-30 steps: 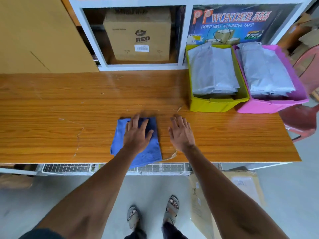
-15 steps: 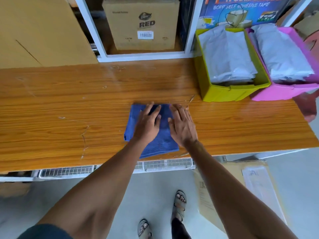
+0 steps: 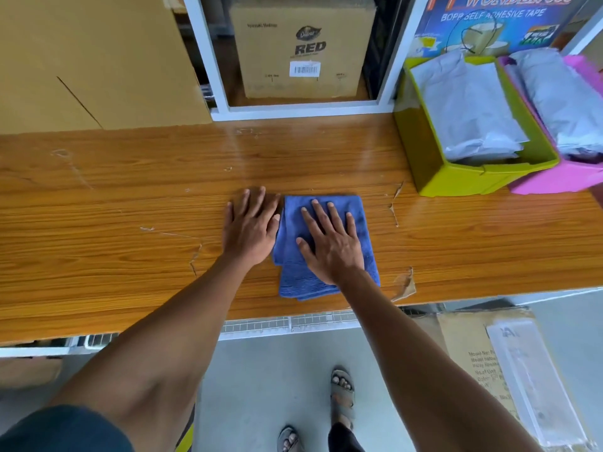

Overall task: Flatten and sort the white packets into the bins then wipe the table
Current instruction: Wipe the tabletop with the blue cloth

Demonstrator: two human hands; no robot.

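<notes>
A folded blue cloth (image 3: 290,272) lies on the wooden table (image 3: 114,243) near its front edge. My right hand (image 3: 329,241) presses flat on the cloth with straight, spread fingers. My left hand (image 3: 251,226) rests flat on the bare wood just left of the cloth, touching its edge. At the back right a green bin (image 3: 434,168) holds a stack of flattened white packets (image 3: 463,106). A pink bin (image 3: 548,181) beside it holds more white packets (image 3: 561,99).
A white shelf frame (image 3: 293,110) with a brown "RED" carton (image 3: 303,50) stands behind the table. A large cardboard sheet (image 3: 81,63) leans at the back left. The table's veneer is chipped (image 3: 404,285) at the front edge. Flat cardboard (image 3: 473,353) lies on the floor.
The cloth passed from under my left hand to under my right hand. My left hand slid off it onto the bare wood. The view shifted left and closer.
</notes>
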